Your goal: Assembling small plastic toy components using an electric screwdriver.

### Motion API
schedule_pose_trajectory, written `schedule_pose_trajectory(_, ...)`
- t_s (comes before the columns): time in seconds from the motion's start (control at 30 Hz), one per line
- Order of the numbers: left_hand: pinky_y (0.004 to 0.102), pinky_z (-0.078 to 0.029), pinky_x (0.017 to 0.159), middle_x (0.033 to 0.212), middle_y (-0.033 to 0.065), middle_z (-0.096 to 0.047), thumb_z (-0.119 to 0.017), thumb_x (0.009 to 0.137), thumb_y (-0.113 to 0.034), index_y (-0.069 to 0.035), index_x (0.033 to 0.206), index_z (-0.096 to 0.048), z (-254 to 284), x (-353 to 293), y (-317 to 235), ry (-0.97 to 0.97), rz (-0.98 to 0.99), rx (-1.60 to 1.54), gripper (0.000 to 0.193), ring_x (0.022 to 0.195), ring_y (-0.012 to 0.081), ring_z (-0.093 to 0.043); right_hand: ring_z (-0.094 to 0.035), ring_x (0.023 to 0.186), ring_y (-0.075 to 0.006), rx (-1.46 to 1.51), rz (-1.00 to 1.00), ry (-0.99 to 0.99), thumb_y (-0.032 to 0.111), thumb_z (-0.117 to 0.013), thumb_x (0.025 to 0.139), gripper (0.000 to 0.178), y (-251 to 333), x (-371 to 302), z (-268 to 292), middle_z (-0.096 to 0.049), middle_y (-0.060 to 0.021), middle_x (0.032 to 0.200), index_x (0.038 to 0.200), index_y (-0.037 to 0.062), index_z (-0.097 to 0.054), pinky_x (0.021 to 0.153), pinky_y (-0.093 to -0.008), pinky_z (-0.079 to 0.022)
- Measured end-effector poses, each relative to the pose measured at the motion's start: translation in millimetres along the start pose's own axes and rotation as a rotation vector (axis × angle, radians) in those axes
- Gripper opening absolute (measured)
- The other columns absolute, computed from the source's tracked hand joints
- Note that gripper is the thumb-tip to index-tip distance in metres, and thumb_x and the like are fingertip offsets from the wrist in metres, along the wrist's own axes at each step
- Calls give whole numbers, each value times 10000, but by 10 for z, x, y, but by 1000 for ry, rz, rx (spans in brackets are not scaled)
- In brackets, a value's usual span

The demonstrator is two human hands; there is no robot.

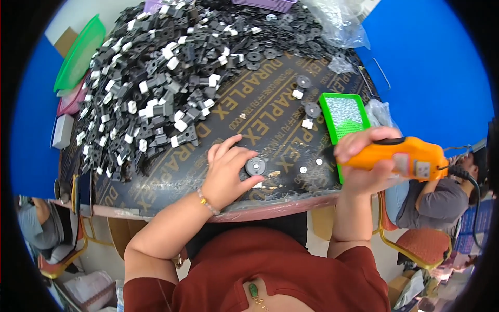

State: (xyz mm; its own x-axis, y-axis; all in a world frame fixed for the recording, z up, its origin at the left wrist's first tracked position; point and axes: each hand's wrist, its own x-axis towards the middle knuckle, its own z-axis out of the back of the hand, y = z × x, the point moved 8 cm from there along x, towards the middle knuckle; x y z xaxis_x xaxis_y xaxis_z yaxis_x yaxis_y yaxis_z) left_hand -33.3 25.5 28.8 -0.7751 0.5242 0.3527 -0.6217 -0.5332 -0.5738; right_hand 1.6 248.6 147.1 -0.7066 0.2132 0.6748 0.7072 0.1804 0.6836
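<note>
My left hand [227,169] steadies a round black plastic part [255,166] on the dark table, its thumb and index finger on either side of the disc. A bit of white shows below the disc, beside the thumb. In my right hand [359,164] is an orange electric screwdriver [413,156], its dark tip pointing left above the table near the green tray. That green tray [356,125] holds many small silvery screws, and my right hand hides its near part. Two small white pieces [303,169] lie between my hands.
A large heap of black parts with white pieces [150,93] covers the left and back. Flat black discs [291,31] pile up behind. Two joined black-and-white parts [311,109] lie left of the tray. A clear plastic bag [340,26] sits at the back right. People sit on both sides.
</note>
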Motion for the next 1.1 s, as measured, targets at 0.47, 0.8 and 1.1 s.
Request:
schedule_pose_trajectory(0.47,462,-298,1017,1050,50,-625,-834,657,-290,-97,1076,-655,10,-38,28,-39,-15,-20,495,1264,287,-464,-604,630,-183,297,-299,192,346,-730,863,506,-665,-361,-792,-604,-121,759,1113,23,-432,597,-308,-527)
schedule_pose_trajectory(0.8,452,-308,1004,1043,54,-613,-840,638,-267,-99,1074,-653,4,-23,23,-62,-39,-17,503,1229,277,-487,-625,692,-143,153,-358,286,181,-782,819,418,-746,-409,-893,-596,-80,801,1029,42,-448,645,-245,-522)
schedule_pose_trajectory(1.1,459,-288,1019,1065,71,-621,-796,694,-312,-92,1086,-657,251,-159,-56,36,21,84,471,1212,272,-494,-557,515,-177,250,-383,262,458,-697,859,565,-728,-269,-944,-574,-92,675,1118,11,-466,499,-311,-481)
